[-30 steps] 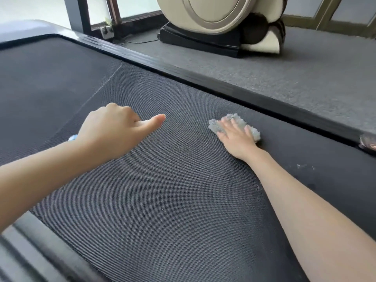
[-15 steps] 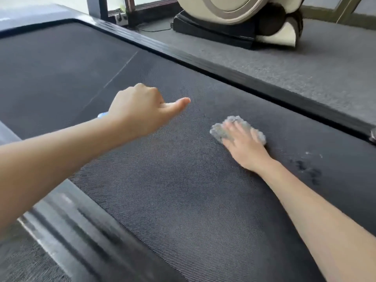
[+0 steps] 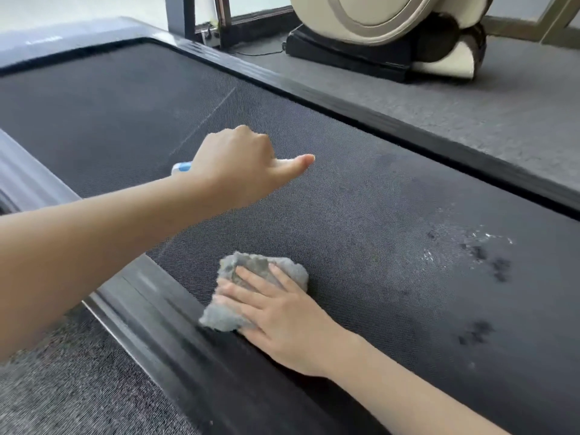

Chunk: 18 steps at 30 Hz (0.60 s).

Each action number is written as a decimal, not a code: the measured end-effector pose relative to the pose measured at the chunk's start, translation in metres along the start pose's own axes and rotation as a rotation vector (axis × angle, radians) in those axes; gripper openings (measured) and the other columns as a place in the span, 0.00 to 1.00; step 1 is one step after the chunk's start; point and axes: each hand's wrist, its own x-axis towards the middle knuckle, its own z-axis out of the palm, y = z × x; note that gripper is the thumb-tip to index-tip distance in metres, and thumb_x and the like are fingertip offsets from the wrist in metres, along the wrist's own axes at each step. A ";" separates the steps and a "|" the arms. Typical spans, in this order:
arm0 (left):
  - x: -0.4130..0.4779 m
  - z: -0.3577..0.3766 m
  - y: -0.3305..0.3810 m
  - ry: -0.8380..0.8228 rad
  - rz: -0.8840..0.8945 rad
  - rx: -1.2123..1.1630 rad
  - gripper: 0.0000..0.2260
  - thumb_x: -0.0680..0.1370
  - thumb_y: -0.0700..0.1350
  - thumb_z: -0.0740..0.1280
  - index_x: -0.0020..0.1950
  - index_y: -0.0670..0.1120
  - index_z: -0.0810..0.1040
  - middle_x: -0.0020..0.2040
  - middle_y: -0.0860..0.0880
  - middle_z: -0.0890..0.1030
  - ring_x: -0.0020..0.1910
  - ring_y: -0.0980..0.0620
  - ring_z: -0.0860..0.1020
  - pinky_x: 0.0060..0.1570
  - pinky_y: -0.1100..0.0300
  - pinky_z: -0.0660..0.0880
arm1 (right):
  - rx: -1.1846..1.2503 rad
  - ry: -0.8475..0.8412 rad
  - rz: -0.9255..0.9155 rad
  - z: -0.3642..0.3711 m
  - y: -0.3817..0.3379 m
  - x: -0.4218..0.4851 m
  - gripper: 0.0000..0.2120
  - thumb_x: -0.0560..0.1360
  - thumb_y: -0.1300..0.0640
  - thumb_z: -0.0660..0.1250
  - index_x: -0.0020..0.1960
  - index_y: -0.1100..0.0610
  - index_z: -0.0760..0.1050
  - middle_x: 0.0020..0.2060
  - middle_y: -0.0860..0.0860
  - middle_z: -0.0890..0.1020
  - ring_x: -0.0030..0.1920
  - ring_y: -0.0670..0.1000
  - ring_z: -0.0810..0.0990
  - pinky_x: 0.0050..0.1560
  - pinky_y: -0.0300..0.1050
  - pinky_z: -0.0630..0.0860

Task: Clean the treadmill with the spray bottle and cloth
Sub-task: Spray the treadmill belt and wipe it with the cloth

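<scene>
The treadmill's dark textured belt [image 3: 361, 215] fills most of the head view, with black side rails. My right hand [image 3: 282, 312] lies flat with straight fingers on a crumpled grey cloth [image 3: 260, 268], pressing it onto the belt at the near side rail [image 3: 175, 334]. My left hand [image 3: 241, 164] hovers above the belt's middle, fingers curled round the spray bottle, thumb stretched out. Only a small blue and white piece of the spray bottle [image 3: 181, 167] shows behind the wrist. Wet droplets and dark spots [image 3: 483, 252] mark the belt to the right.
A beige and black massage chair base [image 3: 386, 36] stands on the grey carpet [image 3: 502, 117] beyond the far rail. A window frame and a cable run along the back. Grey carpet also lies at the near left corner [image 3: 62, 387].
My right hand has dragged the cloth across the belt from the far side toward the near rail. My left hand stayed over the belt with the bottle. The camera view shifted.
</scene>
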 end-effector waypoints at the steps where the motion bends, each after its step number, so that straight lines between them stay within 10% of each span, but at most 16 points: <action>1: -0.002 0.000 -0.001 -0.001 0.004 0.002 0.35 0.73 0.73 0.48 0.27 0.41 0.65 0.26 0.45 0.72 0.27 0.45 0.72 0.30 0.56 0.66 | 0.002 -0.001 -0.008 0.001 0.003 -0.018 0.24 0.81 0.47 0.50 0.77 0.46 0.54 0.76 0.40 0.54 0.76 0.43 0.42 0.74 0.52 0.39; 11: -0.010 -0.008 -0.001 0.015 0.013 0.004 0.35 0.74 0.71 0.50 0.26 0.41 0.65 0.26 0.45 0.70 0.27 0.44 0.69 0.30 0.56 0.64 | -0.086 -0.031 0.070 -0.006 0.031 0.000 0.24 0.81 0.44 0.46 0.76 0.42 0.49 0.76 0.39 0.51 0.76 0.42 0.41 0.74 0.49 0.35; 14: -0.012 -0.009 -0.003 0.018 0.007 0.016 0.35 0.74 0.71 0.50 0.26 0.41 0.65 0.26 0.45 0.70 0.26 0.46 0.68 0.29 0.57 0.61 | -0.139 -0.016 0.115 -0.029 0.057 0.029 0.22 0.80 0.42 0.41 0.71 0.38 0.62 0.72 0.43 0.65 0.75 0.49 0.57 0.74 0.57 0.51; 18: -0.013 -0.009 -0.008 0.017 -0.027 0.011 0.35 0.73 0.71 0.50 0.27 0.41 0.66 0.28 0.44 0.72 0.28 0.45 0.71 0.32 0.55 0.64 | -0.172 0.166 0.597 -0.050 0.157 -0.005 0.28 0.78 0.32 0.38 0.69 0.41 0.64 0.69 0.45 0.66 0.72 0.51 0.61 0.69 0.59 0.60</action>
